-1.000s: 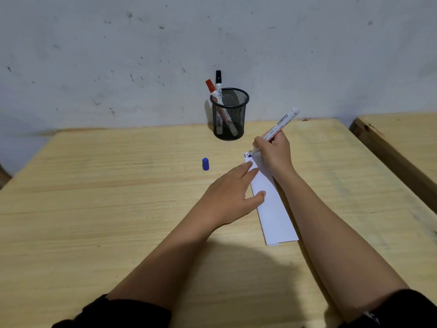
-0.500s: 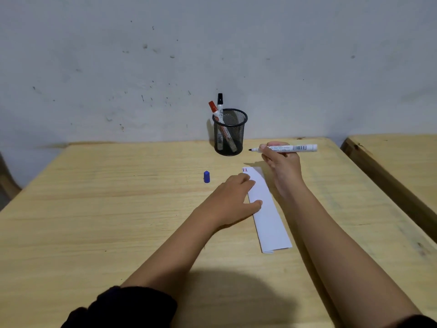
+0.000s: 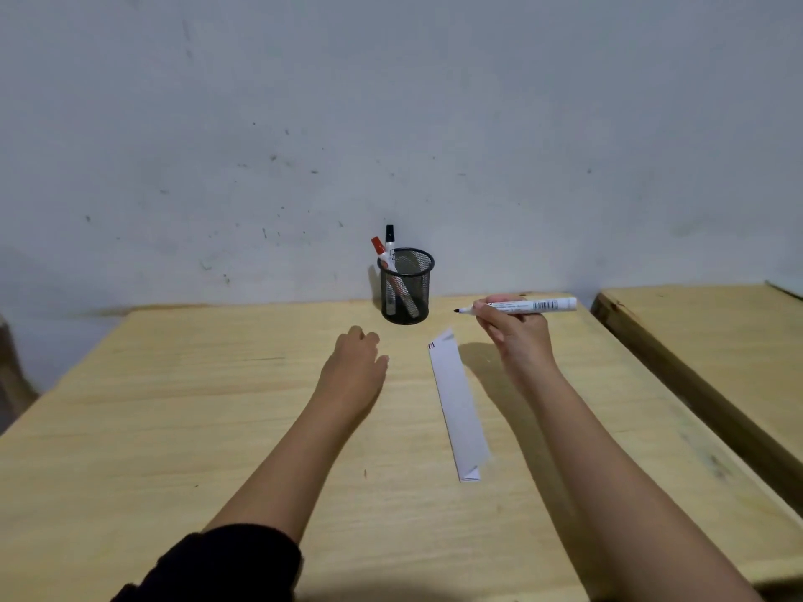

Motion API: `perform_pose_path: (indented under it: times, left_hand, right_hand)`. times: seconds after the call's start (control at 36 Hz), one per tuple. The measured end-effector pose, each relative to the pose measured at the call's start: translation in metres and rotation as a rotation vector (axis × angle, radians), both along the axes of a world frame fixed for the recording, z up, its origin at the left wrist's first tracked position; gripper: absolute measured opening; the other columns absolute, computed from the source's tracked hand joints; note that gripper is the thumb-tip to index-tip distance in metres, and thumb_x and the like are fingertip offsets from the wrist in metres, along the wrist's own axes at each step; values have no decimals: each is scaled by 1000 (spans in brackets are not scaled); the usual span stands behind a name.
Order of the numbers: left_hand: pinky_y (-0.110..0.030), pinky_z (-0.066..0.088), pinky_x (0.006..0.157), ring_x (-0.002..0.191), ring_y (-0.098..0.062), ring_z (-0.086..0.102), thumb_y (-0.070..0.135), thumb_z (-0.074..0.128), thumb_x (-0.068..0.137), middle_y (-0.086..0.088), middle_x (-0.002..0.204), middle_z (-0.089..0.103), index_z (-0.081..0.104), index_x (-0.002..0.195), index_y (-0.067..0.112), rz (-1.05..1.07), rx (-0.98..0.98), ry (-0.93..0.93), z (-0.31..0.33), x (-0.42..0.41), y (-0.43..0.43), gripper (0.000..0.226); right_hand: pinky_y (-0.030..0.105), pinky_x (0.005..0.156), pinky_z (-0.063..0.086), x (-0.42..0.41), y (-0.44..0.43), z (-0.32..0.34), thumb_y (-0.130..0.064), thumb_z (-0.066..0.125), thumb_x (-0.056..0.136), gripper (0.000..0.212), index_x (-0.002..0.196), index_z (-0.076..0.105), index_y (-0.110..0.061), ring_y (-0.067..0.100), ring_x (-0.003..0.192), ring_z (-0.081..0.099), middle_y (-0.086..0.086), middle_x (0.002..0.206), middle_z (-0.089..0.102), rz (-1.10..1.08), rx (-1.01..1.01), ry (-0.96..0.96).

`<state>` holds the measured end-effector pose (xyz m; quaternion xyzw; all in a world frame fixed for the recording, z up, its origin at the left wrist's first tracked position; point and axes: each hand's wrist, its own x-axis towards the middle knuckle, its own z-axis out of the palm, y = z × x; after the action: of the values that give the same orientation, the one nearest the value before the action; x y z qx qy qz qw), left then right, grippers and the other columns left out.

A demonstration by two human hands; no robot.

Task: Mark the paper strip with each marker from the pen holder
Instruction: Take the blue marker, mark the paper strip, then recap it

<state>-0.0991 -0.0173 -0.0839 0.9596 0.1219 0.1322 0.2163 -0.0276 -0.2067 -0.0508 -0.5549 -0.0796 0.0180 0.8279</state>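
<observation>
Head view: our right hand (image 3: 517,336) clamps the uncapped marker (image 3: 528,305) mid-barrel, level, just right of the pen holder (image 3: 406,285). Left hand (image 3: 354,367) loosely curled, empty, left of the paper strip (image 3: 456,401). Strip looks light and will likely slide; pin it beside the marks.

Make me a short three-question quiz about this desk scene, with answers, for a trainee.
1. True or false: the marker in the right hand is capped.
2. How many markers stand in the pen holder? A) one B) two C) four
3. Fill in: the left hand is ____ the paper strip.

Key:
1. False; its dark tip is bare and points left.
2. B; a red-capped marker and a black-capped marker.
3. Apart from; it sits left of the strip, over the table.
</observation>
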Motion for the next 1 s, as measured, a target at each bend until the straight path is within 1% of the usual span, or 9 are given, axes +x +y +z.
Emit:
perform_pose_path:
  times: [0.08,0.14,0.22,0.33,0.42,0.53,0.75,0.92,1.0]
  left_hand:
    - [-33,44,78,96,-28,55,16,46,95,-11,102,54,62,102,3,20,-68,-51,-3,1,4,22]
    - [-30,43,73,87,-26,59,10,50,91,-11,94,60,65,89,3,47,-185,-98,-2,1,4,17]
    - [-27,50,66,74,-24,63,4,56,86,-10,80,65,66,75,4,123,-663,-237,7,0,-5,15]
    - [-10,49,54,78,-12,63,8,63,88,-6,89,67,68,93,2,105,-1200,-316,26,2,-14,10]
    - [-9,53,67,80,-3,69,9,64,86,2,89,73,69,94,7,47,-1462,-332,36,3,-19,9]
    - [-11,54,75,75,-2,70,6,64,86,3,81,73,68,88,7,-49,-1581,-364,44,4,-31,5]
    - [-12,55,72,76,-5,70,2,61,87,-4,89,70,67,91,3,-105,-1663,-374,47,5,-38,7]
    - [-13,55,76,88,-14,68,4,63,85,-8,94,70,67,90,4,-169,-1626,-322,50,3,-43,6]
    - [-14,55,78,92,-17,67,5,65,84,-7,92,70,68,88,6,-189,-1588,-306,53,3,-46,5]
  right_hand:
    - [19,66,45,-2,0,2,3,65,81,12,81,59,-7,5,54,56,-3,63,58,18,-9,-21]
    - [19,66,45,-3,0,3,3,65,81,12,80,59,-7,6,56,57,0,67,58,18,-4,-21]
    - [24,77,49,-5,2,6,4,66,80,14,79,60,-8,15,72,62,4,75,61,18,6,-8]
    - [26,85,52,-8,5,9,3,66,80,13,79,61,-8,18,79,65,5,78,63,58,19,-19]
    - [23,84,53,-12,7,12,2,66,81,12,80,60,-9,17,82,66,5,80,63,98,42,-26]
    - [21,84,54,-15,10,17,3,66,80,13,80,60,-8,16,81,66,6,80,64,160,49,-35]
    - [19,77,55,-15,11,22,5,66,79,15,80,60,-9,13,76,68,4,75,66,199,99,-26]
    - [20,80,54,-19,11,21,6,64,81,16,79,59,-9,7,64,66,-1,69,68,244,60,-57]
    - [19,79,54,-20,12,19,6,64,81,16,80,59,-9,9,69,67,-1,71,69,259,59,-79]
